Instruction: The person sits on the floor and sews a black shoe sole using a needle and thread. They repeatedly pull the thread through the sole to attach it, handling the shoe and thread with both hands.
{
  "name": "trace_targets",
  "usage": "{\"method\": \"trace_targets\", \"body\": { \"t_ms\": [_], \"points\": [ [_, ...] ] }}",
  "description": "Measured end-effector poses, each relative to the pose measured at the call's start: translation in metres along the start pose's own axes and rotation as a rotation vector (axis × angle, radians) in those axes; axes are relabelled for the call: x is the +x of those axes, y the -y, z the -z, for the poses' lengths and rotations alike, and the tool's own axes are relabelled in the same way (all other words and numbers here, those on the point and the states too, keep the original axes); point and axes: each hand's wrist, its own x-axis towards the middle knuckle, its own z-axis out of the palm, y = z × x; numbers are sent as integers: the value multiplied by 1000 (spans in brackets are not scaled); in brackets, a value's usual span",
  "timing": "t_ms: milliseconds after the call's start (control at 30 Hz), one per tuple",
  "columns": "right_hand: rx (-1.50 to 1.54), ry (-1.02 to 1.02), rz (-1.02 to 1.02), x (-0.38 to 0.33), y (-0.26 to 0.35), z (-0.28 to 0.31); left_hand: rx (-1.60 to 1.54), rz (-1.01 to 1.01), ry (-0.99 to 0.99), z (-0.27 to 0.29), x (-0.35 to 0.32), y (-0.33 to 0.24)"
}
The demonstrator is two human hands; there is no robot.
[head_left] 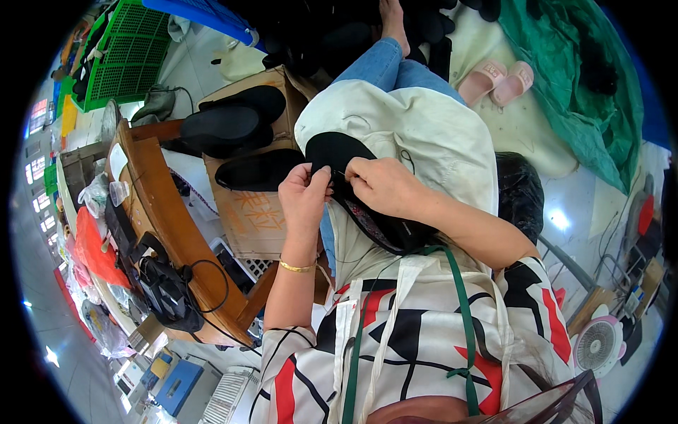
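Head view, black shoe, long axis diagonal, toe upper-left

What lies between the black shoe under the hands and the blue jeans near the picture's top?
A cream cloth lies between the black shoe and the blue jeans, shown in the head view.
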Motion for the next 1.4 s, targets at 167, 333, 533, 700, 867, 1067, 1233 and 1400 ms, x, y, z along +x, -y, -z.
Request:
{"method": "trace_targets", "body": {
  "t_ms": [167, 333, 533, 700, 867, 1067, 1233, 1400],
  "points": [
    [-172, 19, -23, -3, 1, -10, 45, 77, -1, 1, 4, -1],
    [-271, -91, 107, -7, -7, -25, -78, 198, 105, 5, 9, -9],
    [-357, -23, 145, -2, -4, -9, -64, 190, 128, 7, 11, -9],
    [-393, 161, 83, 3, 8, 11, -35, 166, 127, 7, 10, -11],
    [-344, 138, 127, 7, 2, 15, 15, 191, 150, 8, 14, -10],
    [-275, 33, 132, 3, -7, -1, -8, 244, 198, 10, 18, -10],
    [-258, -93, 158, -3, -13, -21, -83, 272, 227, 12, 19, -9],
    [-202, -173, 119, -4, -10, -27, -132, 262, 221, 13, 16, -5]
  ]
}}
